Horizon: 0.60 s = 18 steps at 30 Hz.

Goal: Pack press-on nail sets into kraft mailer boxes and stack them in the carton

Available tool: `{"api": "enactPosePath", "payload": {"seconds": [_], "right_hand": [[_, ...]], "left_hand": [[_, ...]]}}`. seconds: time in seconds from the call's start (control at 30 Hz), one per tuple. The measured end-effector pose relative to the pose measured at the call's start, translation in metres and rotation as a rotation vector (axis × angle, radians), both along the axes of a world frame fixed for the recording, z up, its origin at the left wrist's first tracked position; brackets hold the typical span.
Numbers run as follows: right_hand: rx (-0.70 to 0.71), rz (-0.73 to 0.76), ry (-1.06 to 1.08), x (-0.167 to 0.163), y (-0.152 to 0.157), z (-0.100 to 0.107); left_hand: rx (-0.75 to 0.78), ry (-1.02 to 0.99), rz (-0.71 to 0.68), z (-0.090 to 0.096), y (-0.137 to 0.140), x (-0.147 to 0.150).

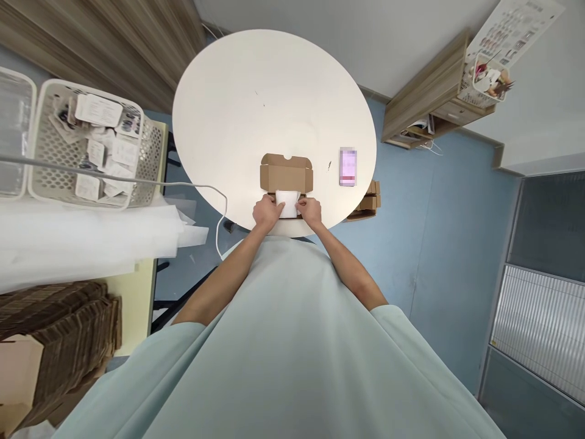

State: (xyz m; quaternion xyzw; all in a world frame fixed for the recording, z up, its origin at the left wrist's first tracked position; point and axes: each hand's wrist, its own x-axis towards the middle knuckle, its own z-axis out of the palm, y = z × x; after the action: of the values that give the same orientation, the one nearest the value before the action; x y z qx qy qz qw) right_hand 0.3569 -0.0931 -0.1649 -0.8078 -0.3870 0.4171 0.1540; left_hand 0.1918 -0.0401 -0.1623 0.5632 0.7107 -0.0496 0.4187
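Observation:
A small brown cardboard box (287, 177) lies with its lid folded back on the round white table (269, 85), close to my body. Over the box's inside is a white wrapped packet (286, 204), which looks like thin foam sheet; what it wraps is hidden. My left hand (267, 212) grips the packet's left side, thumb on top and fingers curled at the box wall. My right hand (310, 210) pinches the packet's right edge between thumb and fingertips.
A phone (348, 166) lies on the table at the right. Folded cartons (368, 204) stand below the table's right edge. At left are a basket (148, 152) of small packets, white foam sheets (91, 235) and stacked flat cardboard (73, 341). A cable (183, 183) crosses the table's left edge.

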Motion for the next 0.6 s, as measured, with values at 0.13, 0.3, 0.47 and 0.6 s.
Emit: {"api": "enactPosePath", "payload": {"seconds": [0.13, 0.3, 0.47, 0.6], "right_hand": [[0.021, 0.052, 0.013, 0.001, 0.001, -0.005], [-0.015, 0.118, 0.006, -0.004, 0.001, -0.012], [-0.081, 0.169, -0.003, -0.006, 0.001, -0.006], [-0.012, 0.106, -0.07, 0.016, 0.004, 0.011]], "left_hand": [[0.046, -0.009, -0.066, -0.004, -0.004, -0.001], [0.11, 0.029, -0.18, -0.009, -0.005, 0.0], [0.064, 0.02, -0.264, 0.002, -0.006, -0.001], [0.193, -0.092, -0.112, 0.013, 0.003, -0.009]]}}
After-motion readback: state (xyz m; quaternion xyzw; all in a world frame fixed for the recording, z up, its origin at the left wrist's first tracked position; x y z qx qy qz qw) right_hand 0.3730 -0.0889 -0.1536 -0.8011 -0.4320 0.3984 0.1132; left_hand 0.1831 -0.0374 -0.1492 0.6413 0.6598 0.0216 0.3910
